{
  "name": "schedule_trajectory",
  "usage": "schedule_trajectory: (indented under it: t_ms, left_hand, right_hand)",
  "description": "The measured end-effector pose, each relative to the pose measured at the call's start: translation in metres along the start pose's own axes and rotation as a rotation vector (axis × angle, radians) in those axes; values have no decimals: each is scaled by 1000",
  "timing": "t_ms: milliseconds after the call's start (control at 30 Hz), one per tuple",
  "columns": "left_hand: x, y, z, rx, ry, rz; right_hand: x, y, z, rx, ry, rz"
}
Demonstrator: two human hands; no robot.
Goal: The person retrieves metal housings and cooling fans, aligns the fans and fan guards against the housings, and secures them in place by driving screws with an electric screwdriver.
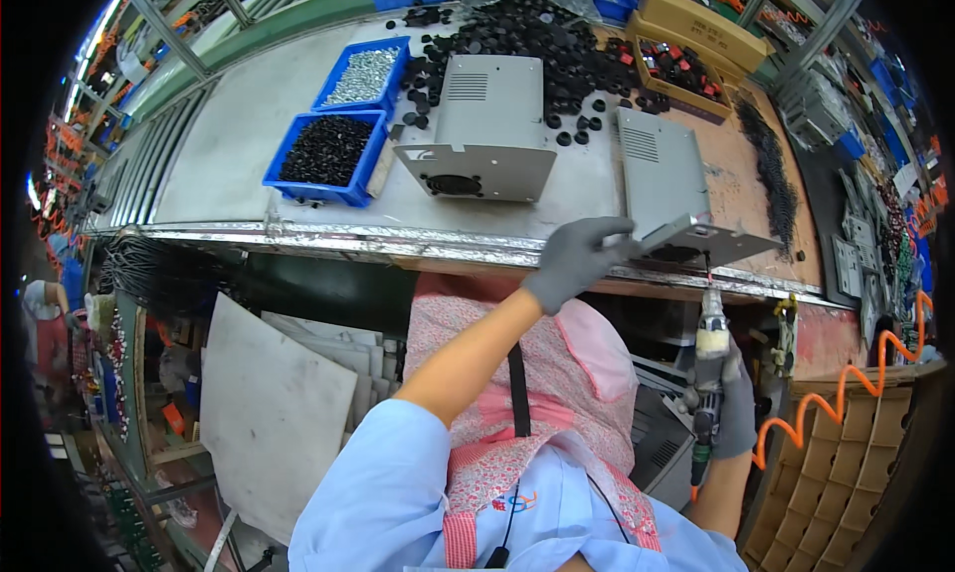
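Observation:
My left hand (582, 262), in a grey glove, grips the left corner of a bent grey sheet-metal housing (657, 164) at the bench's front edge. My right hand (734, 413), also gloved, is wrapped round an air screwdriver (711, 348) held upright. Its thin bit reaches the front panel of that housing; whether a screw sits on the tip is too small to tell. A second housing (492, 104), with a round black fan grille (454, 185) in its front panel, stands to the left on the bench.
Blue bins hold black screws (333, 149) and silver screws (366, 77). Black plastic caps (517, 45) lie heaped at the back, beside a cardboard box (686, 75). Loose black screws (771, 169) lie at right. An orange coiled hose (841, 398) hangs at right; metal sheets (274, 413) lean below the bench.

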State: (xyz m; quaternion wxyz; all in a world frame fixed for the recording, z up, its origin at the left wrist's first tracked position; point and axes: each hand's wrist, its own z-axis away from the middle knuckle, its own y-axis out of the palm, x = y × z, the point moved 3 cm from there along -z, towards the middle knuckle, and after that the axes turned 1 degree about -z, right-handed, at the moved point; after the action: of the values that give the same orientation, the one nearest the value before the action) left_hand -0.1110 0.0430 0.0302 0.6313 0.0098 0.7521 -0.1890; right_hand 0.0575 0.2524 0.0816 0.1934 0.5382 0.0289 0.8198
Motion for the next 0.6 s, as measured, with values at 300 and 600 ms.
schedule_trajectory:
  t_ms: [300, 600]
  left_hand:
    - [17, -251, 59, -863, 236, 599]
    - [37, -288, 33, 661, 922, 3799]
  right_hand:
    - [5, 11, 4, -104, -98, 86]
    - [-18, -2, 33, -65, -70, 194]
